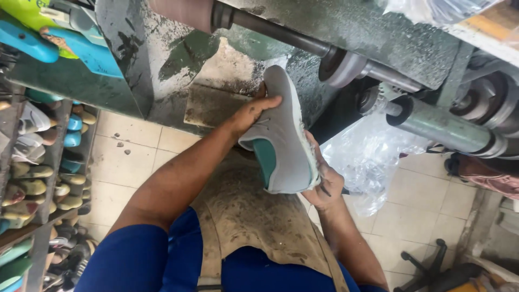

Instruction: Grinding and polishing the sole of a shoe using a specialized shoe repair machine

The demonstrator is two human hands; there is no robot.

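Note:
A grey shoe (284, 135) with a teal lining sits in the middle of the head view, toe pointing up toward a grimy green machine (178, 54). My left hand (253, 112) grips the shoe's upper from the left side. My right hand (324, 184) holds the heel and sole edge from the right, with a thin dark tool sticking out between its fingers. A worn brown apron (254, 216) covers my lap below the shoe.
The machine's steel shaft (281, 33) with wheels runs across the top right. A rack (38, 178) of shoe lasts and shoes stands at the left. Clear plastic sheeting (373, 157) hangs at right. A black chair base (432, 267) sits on the tiled floor.

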